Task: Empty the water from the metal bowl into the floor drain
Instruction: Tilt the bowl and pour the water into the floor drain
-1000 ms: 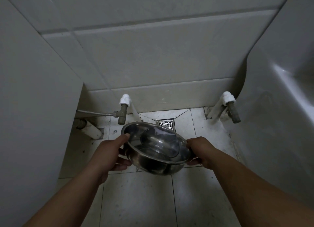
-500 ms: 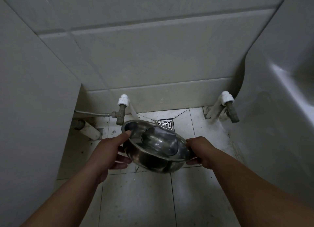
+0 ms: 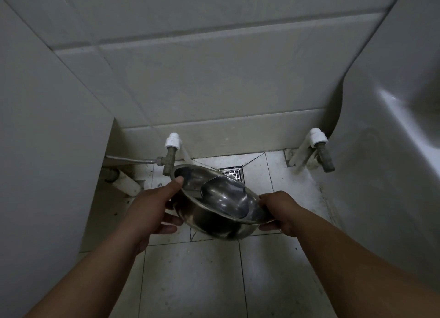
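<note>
I hold a shiny metal bowl (image 3: pixel 214 206) above the tiled floor with both hands. My left hand (image 3: pixel 152 206) grips its left rim, thumb over the edge and fingers underneath. My right hand (image 3: pixel 277 209) grips the right rim. The bowl is tilted, its far left rim higher than the near right one, and water pools in its lower right part. The square metal floor drain (image 3: pixel 232 174) lies just behind the bowl, partly hidden by the bowl's far rim.
A brass valve with a white cap (image 3: pixel 171 152) stands left of the drain, a second valve (image 3: pixel 321 151) to the right. A white pipe (image 3: pixel 123 181) lies at the left wall. A white basin body (image 3: pixel 392 151) fills the right side.
The bowl has moved slightly forward toward the drain and its tilt has grown, so the water has gathered lower and to the right. Both hands keep their grip.
</note>
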`<move>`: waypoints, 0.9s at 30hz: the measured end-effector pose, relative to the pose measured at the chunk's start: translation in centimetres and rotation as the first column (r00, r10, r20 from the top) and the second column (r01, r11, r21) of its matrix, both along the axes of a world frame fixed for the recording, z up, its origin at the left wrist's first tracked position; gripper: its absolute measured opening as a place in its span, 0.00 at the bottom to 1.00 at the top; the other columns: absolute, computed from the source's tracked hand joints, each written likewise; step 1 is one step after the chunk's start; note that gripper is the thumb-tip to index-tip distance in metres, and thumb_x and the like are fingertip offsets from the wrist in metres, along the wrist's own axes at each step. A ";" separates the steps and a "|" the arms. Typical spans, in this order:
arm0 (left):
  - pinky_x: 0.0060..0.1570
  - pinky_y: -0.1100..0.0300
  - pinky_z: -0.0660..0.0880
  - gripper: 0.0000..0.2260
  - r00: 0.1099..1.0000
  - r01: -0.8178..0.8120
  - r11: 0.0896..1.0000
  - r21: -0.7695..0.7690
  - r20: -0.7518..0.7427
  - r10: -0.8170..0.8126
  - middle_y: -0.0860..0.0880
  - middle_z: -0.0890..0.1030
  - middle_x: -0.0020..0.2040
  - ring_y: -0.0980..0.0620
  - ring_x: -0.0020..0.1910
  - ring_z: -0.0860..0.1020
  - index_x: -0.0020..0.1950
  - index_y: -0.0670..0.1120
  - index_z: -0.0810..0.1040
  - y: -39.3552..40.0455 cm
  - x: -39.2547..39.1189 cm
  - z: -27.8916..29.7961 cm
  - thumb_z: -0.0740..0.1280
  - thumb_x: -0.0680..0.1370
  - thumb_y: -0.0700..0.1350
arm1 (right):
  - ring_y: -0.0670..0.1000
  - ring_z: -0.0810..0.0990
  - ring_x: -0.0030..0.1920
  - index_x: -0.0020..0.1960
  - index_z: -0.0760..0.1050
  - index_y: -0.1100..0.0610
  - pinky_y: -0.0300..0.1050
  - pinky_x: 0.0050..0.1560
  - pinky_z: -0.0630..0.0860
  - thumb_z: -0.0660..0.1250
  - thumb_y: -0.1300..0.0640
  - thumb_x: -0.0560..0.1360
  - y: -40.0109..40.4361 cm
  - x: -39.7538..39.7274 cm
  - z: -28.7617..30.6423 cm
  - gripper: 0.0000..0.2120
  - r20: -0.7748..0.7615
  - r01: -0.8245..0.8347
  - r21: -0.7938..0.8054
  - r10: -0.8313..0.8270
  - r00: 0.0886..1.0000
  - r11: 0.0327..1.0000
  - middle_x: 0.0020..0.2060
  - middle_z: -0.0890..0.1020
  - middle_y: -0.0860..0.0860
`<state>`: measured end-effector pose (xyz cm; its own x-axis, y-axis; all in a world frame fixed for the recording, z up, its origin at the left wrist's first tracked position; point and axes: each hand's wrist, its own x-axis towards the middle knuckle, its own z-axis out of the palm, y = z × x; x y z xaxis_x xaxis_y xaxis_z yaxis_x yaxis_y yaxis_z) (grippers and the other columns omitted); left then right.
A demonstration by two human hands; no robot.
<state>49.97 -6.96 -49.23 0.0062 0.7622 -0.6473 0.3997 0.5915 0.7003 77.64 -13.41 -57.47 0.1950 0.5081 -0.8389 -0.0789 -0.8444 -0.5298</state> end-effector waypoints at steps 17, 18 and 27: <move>0.32 0.55 0.83 0.24 0.998 0.049 0.996 0.077 0.024 -0.051 0.54 0.83 0.58 0.43 0.36 0.89 0.58 0.55 0.85 0.1 0.3 1.6 0.69 0.72 0.70 | 0.58 0.87 0.41 0.47 0.86 0.61 0.49 0.35 0.86 0.59 0.67 0.79 -0.1 -0.5 0.1 0.16 -0.042 0.008 0.017 -0.007 0.999 1.000 0.43 0.88 0.61; 0.32 0.55 0.83 0.25 0.998 0.057 0.995 0.082 0.023 -0.059 0.57 0.83 0.57 0.44 0.37 0.89 0.57 0.56 0.84 0.1 0.4 1.6 0.69 0.70 0.71 | 0.58 0.87 0.41 0.47 0.85 0.61 0.49 0.35 0.86 0.59 0.68 0.79 -0.1 -0.5 0.1 0.16 -0.046 0.013 0.015 -0.012 0.999 1.000 0.43 0.88 0.61; 0.34 0.52 0.83 0.16 0.995 0.096 0.986 0.140 0.006 -0.097 0.62 0.80 0.48 0.46 0.36 0.89 0.45 0.62 0.82 0.5 0.8 1.6 0.69 0.69 0.72 | 0.57 0.86 0.41 0.54 0.83 0.64 0.47 0.32 0.85 0.59 0.67 0.81 -0.2 -0.5 0.2 0.14 -0.049 0.027 -0.004 -0.027 0.998 1.000 0.47 0.87 0.62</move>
<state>50.78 -6.48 -47.59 0.0916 0.8404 -0.5341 0.4409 0.4467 0.7785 77.10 -13.58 -57.31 0.1675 0.5008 -0.8492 -0.1273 -0.8432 -0.5223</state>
